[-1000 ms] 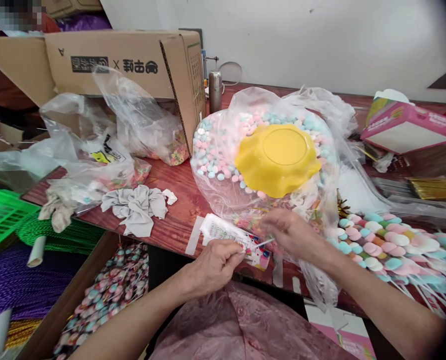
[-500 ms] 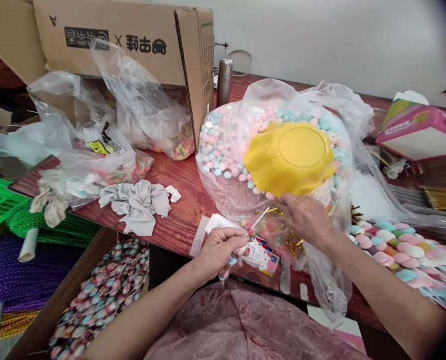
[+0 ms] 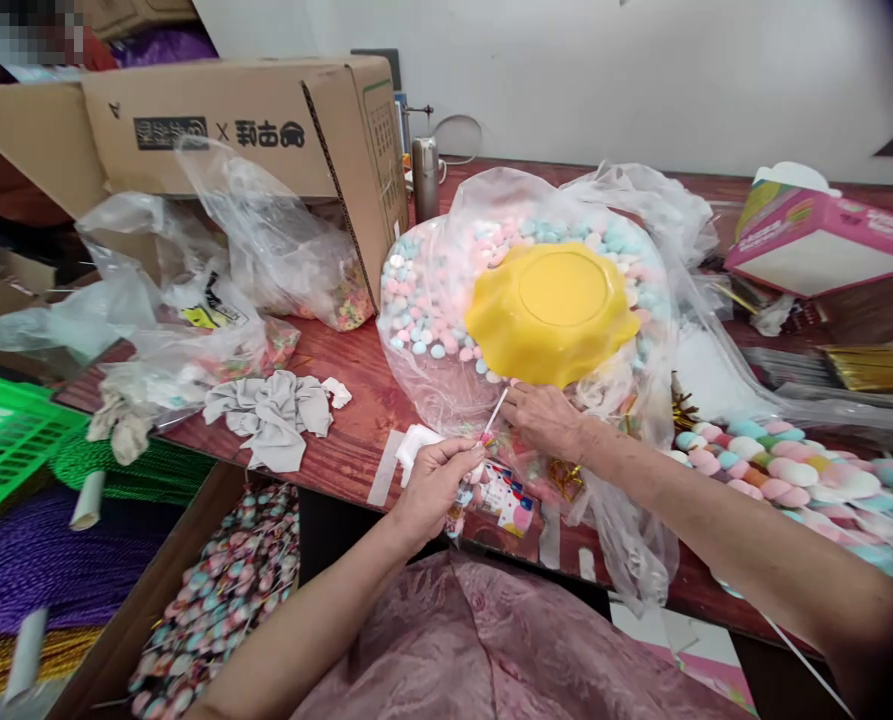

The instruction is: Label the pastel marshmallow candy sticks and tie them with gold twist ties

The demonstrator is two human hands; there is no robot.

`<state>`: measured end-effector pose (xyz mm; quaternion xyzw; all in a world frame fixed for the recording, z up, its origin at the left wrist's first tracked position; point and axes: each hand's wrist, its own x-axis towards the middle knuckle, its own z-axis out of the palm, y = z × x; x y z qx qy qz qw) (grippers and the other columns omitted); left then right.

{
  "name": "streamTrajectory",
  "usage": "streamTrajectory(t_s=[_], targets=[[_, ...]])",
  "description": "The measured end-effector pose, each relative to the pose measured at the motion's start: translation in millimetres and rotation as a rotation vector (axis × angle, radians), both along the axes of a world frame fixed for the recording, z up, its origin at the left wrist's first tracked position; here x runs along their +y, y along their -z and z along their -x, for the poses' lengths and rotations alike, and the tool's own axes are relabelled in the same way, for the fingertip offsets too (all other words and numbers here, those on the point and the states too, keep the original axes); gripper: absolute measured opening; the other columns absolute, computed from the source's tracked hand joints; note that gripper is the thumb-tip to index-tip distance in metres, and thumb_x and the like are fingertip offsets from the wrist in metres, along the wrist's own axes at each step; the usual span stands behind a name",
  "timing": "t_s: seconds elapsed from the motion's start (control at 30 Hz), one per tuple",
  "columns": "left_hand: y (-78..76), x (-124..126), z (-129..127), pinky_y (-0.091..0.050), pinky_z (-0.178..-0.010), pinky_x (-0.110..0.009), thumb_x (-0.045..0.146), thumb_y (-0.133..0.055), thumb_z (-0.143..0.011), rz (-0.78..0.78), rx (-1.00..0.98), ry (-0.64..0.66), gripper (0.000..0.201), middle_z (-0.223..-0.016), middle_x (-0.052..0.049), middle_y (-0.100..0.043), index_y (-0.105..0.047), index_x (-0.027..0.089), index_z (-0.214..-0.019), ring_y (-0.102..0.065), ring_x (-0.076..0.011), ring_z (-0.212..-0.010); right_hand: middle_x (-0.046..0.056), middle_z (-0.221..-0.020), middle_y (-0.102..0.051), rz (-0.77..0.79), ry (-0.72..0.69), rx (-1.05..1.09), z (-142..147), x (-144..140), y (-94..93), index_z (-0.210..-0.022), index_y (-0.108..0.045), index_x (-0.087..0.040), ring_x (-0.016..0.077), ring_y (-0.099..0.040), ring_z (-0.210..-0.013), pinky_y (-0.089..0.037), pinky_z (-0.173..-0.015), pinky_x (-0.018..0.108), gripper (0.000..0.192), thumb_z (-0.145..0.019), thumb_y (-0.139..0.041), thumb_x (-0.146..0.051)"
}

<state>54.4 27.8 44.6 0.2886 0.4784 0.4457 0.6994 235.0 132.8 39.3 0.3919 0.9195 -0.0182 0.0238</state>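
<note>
My left hand (image 3: 435,478) pinches a small wrapped candy packet whose white stick (image 3: 495,411) points up and to the right. My right hand (image 3: 543,418) rests at the tip of that stick, fingers closed on it, just below an upturned yellow bowl (image 3: 551,312). The bowl lies on a big clear bag of pink, blue and white candies (image 3: 431,310). A small colourful card (image 3: 510,497) lies on the wooden table (image 3: 356,420) under my hands.
A large cardboard box (image 3: 251,130) and clear plastic bags (image 3: 191,300) stand at the left. A grey rag (image 3: 270,412) lies near the table edge. Finished candy sticks (image 3: 776,475) are heaped at the right. A box of wrapped sticks (image 3: 213,600) sits below; a pink carton (image 3: 821,240) far right.
My right hand moved from the gold ties at the bag's lower edge up to the stick's tip. The left hand kept its hold on the packet.
</note>
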Motion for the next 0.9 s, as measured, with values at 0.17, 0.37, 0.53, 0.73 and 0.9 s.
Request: streamTrajectory(t_s=[0.17, 0.37, 0.53, 0.73, 0.9], targets=[[-0.4, -3, 14, -0.033, -0.039, -0.019, 0.046, -0.077, -0.066, 0.021, -0.005, -0.043, 0.037, -0.058, 0.002, -0.059, -0.064, 0.013, -0.074, -0.05, -0.0073, -0.04, 0.011, -0.086, -0.071, -0.017, 0.105, 0.097, -13, 5, -8.2, -0.095, -0.066, -0.016, 0.0211, -0.064, -0.073, -0.04, -0.061, 0.029, 0.017, -0.089, -0.05, -0.016], [3.2, 5, 18, -0.033, -0.041, -0.02, 0.046, -0.075, -0.066, 0.005, 0.021, -0.042, 0.035, -0.056, 0.003, -0.055, -0.066, 0.013, -0.073, -0.047, -0.0066, -0.041, 0.004, -0.074, -0.069, -0.056, 0.144, 0.515, -13, -37, -40.2, -0.096, -0.065, -0.018, 0.0159, -0.062, -0.063, -0.046, -0.061, 0.027, 0.024, -0.096, -0.041, -0.024], [4.3, 14, -1, -0.034, -0.047, -0.02, 0.04, -0.07, -0.071, -0.112, -0.002, -0.036, 0.031, -0.054, 0.005, -0.047, -0.056, 0.015, -0.058, -0.041, -0.0054, -0.046, 0.003, -0.08, -0.073, 0.043, 0.002, 0.85, 29, -72, -24.0, -0.108, -0.071, -0.021, 0.0148, -0.066, -0.068, -0.049, -0.064, 0.026, 0.032, -0.092, -0.045, -0.014], [14.9, 6, 5, -0.039, -0.054, -0.024, 0.045, -0.063, -0.08, -0.178, 0.086, 0.077, 0.039, -0.055, 0.002, -0.05, -0.054, 0.015, -0.057, -0.047, -0.009, -0.051, -0.001, -0.066, -0.07, 0.234, 0.092, 0.86, 30, -66, -7.9, -0.115, -0.069, -0.021, 0.013, -0.061, -0.057, -0.046, -0.059, 0.025, 0.033, -0.09, -0.048, -0.016], [14.3, 5, 11, -0.034, -0.051, -0.022, 0.055, -0.07, -0.075, -0.176, 0.124, 0.052, 0.044, -0.057, 0.002, -0.051, -0.061, 0.014, -0.065, -0.043, -0.0073, -0.051, -0.003, -0.065, -0.066, 0.183, 0.059, 0.828, 29, -76, -11.5, -0.134, -0.048, -0.014, 0.014, -0.058, -0.059, -0.042, -0.061, 0.027, 0.045, -0.089, -0.046, -0.011]])
